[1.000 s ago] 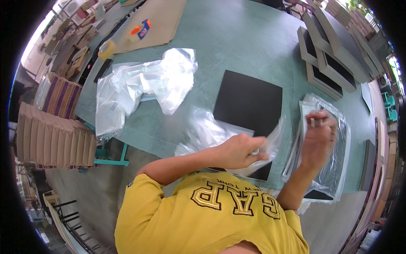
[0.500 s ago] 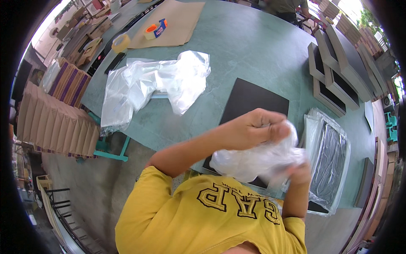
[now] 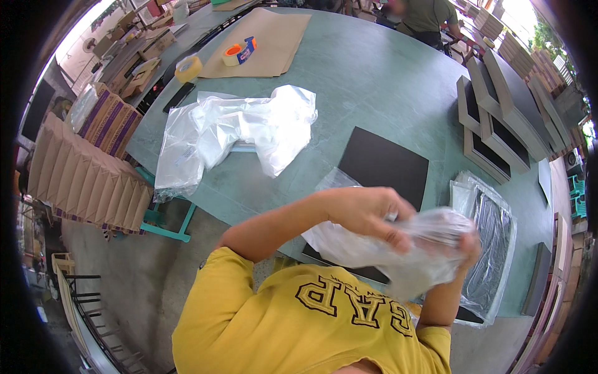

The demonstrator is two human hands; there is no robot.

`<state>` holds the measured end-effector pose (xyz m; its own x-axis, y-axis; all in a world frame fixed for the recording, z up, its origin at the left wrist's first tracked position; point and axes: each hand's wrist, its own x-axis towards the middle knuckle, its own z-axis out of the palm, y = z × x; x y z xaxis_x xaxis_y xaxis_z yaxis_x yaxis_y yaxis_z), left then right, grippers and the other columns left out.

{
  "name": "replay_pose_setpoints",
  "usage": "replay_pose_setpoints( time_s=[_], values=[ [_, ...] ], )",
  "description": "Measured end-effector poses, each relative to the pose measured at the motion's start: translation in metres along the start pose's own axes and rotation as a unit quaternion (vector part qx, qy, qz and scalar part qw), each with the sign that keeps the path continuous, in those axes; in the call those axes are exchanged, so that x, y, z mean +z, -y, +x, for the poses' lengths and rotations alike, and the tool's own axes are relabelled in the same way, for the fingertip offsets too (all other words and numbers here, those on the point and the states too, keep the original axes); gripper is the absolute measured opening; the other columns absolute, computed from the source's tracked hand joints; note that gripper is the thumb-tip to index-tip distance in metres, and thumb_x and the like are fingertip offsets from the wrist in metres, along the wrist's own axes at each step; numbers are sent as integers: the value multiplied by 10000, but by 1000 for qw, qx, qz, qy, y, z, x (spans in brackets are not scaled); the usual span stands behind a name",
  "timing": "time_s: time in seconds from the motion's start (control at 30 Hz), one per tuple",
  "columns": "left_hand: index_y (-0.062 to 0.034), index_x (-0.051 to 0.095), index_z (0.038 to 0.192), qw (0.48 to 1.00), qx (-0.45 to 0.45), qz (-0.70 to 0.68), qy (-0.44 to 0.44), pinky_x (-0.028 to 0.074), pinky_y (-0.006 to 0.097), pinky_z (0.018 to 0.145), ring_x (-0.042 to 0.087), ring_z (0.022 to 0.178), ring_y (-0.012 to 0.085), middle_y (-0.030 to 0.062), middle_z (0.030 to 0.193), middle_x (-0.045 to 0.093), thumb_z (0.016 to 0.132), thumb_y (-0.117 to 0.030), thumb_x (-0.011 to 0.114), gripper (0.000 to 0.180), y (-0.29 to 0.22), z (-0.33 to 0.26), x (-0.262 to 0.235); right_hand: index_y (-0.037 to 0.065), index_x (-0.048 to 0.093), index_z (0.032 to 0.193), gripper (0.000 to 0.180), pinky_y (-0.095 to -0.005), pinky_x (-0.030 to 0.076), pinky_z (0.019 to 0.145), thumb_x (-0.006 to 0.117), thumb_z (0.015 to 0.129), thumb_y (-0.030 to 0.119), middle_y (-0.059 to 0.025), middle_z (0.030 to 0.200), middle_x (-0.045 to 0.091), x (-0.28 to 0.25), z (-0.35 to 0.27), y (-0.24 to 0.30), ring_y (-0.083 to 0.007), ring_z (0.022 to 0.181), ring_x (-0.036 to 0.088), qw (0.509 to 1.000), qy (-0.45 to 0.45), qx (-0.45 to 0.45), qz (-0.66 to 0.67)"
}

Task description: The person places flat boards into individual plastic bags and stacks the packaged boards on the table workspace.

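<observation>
Well, the plastic bag [image 3: 418,269] (translucent, whitish) looks crumpled and creased.

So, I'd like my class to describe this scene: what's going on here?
A person in a yellow shirt has both hands at some crumpled clear plastic, above a black panel lying on the green table. The left hand is at the plastic's near left, the right hand at its right edge; blur hides the exact grip. Plastic-wrapped panels lie to the right, and more clear plastic to the left.
</observation>
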<state>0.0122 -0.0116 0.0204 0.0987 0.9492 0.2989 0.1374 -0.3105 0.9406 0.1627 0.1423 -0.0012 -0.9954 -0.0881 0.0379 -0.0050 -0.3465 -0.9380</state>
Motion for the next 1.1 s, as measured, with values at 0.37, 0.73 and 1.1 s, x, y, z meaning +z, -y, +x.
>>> replay_pose_setpoints(
  time_s=[0.37, 0.73, 1.1],
  values=[
    [-37, 553, 743, 815, -200, 541, 53, 435, 343, 490, 561, 553, 275, 111, 565, 536, 674, -116, 597, 114, 17, -33, -8, 37, 607, 812, 162, -363, 448, 706, 521, 780, 171, -158, 837, 589, -50, 0, 26, -283, 801, 564, 768, -6, 90, -634],
    [-50, 519, 670, 833, -74, 481, 264, 480, 339, 499, 579, 643, 208, 122, 749, 571, 647, -106, 515, 61, -13, -24, 30, 65, 627, 775, 153, -365, 451, 753, 499, 734, 137, -118, 807, 615, -91, 1, 17, -242, 808, 589, 545, -14, 124, -829],
    [-54, 629, 781, 887, -383, 144, 214, 443, 325, 587, 578, 663, 180, 71, 657, 593, 704, -391, 621, 346, 50, -50, -27, 37, 562, 810, 214, -336, 455, 644, 611, 603, 61, -125, 747, 592, -138, 51, 20, -274, 700, 585, 731, -274, 2, -626]
  ],
)
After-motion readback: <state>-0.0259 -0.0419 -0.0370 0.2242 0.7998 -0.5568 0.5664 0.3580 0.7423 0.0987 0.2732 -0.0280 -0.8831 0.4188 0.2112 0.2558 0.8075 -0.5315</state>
